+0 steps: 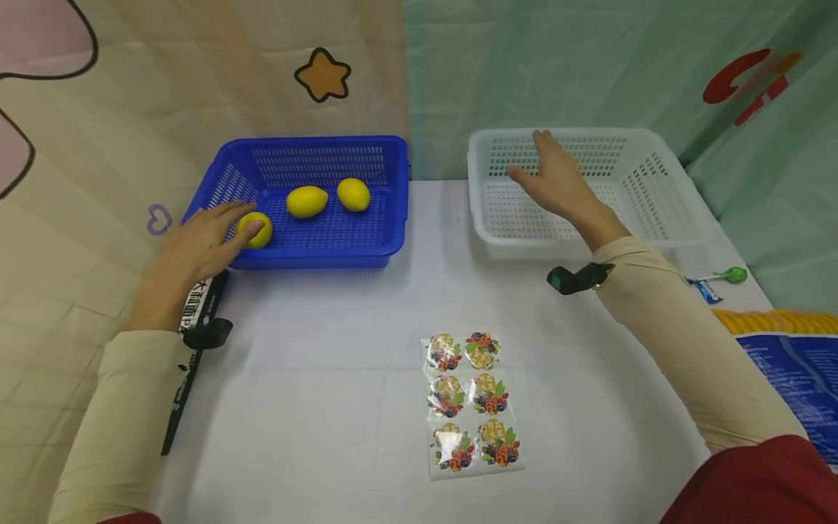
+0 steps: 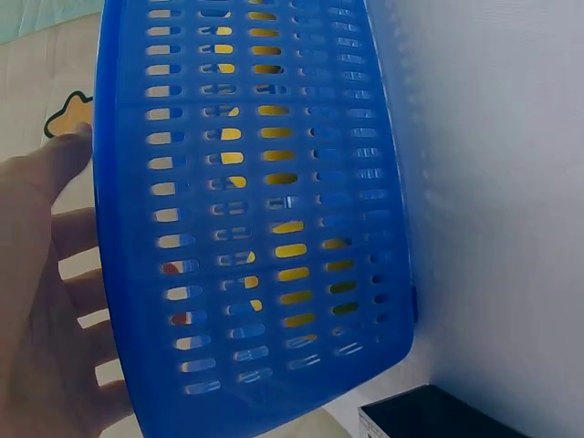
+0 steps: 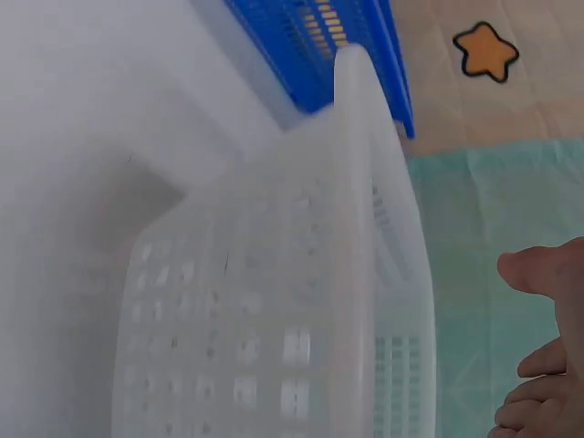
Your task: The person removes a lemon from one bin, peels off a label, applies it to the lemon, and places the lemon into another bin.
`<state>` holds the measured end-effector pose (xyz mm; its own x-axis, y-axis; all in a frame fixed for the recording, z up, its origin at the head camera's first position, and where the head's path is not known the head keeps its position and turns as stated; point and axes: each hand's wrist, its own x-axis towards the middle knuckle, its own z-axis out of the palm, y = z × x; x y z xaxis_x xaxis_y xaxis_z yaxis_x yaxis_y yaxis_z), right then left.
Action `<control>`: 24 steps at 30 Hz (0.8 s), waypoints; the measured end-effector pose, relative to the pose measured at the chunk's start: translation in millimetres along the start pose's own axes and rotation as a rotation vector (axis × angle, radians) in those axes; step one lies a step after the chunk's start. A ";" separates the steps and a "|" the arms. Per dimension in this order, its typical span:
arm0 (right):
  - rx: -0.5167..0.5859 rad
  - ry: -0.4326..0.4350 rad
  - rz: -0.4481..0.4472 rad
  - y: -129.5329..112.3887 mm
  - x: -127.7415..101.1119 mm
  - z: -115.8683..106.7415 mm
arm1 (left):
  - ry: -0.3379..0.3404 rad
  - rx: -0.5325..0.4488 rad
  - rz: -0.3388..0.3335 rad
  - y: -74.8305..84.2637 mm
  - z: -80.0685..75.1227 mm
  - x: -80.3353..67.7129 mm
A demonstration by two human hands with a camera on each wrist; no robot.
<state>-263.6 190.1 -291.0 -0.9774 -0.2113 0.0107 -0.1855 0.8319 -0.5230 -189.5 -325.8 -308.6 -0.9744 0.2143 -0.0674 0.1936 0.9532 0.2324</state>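
The left hand (image 1: 199,247) is reaching over the near left corner of the blue basket (image 1: 393,189), its fingers curling round the nearest lemon (image 1: 257,230); whether the grip has fully closed cannot be told. Two more lemons (image 1: 307,201) are lying further in, toward the basket's middle. The right hand (image 1: 553,182) is hovering, fingers straight and spread, holding nothing, over the left part of the white basket (image 1: 655,145), which is sitting beside the blue one along the table's (image 1: 327,378) far edge. A sticker sheet (image 1: 473,402) is lying toward the near edge. Judged from this, the fingers should be wrapping well round the fruit before lifting, since a smooth rounded lemon is likely rolling off a shallow pinch.
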 end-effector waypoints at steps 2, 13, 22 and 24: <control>-0.002 -0.020 -0.034 -15.8 6.2 9.7 | -0.019 -0.029 -0.021 0.0 0.2 2.4; 0.019 -0.135 -0.147 -84.0 29.5 71.9 | -0.095 -0.116 -0.098 -2.9 -3.5 23.2; 0.094 -0.245 -0.150 -108.7 28.6 108.3 | -0.157 -0.125 -0.104 -8.7 -4.0 36.0; 0.097 -0.242 -0.159 -109.2 29.3 110.7 | -0.160 -0.132 -0.102 -10.6 -2.8 39.7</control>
<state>-260.7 36.3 -328.0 -0.8824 -0.4602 -0.0982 -0.3120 0.7284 -0.6100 -230.5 -328.0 -311.1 -0.9557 0.1596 -0.2473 0.0685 0.9378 0.3403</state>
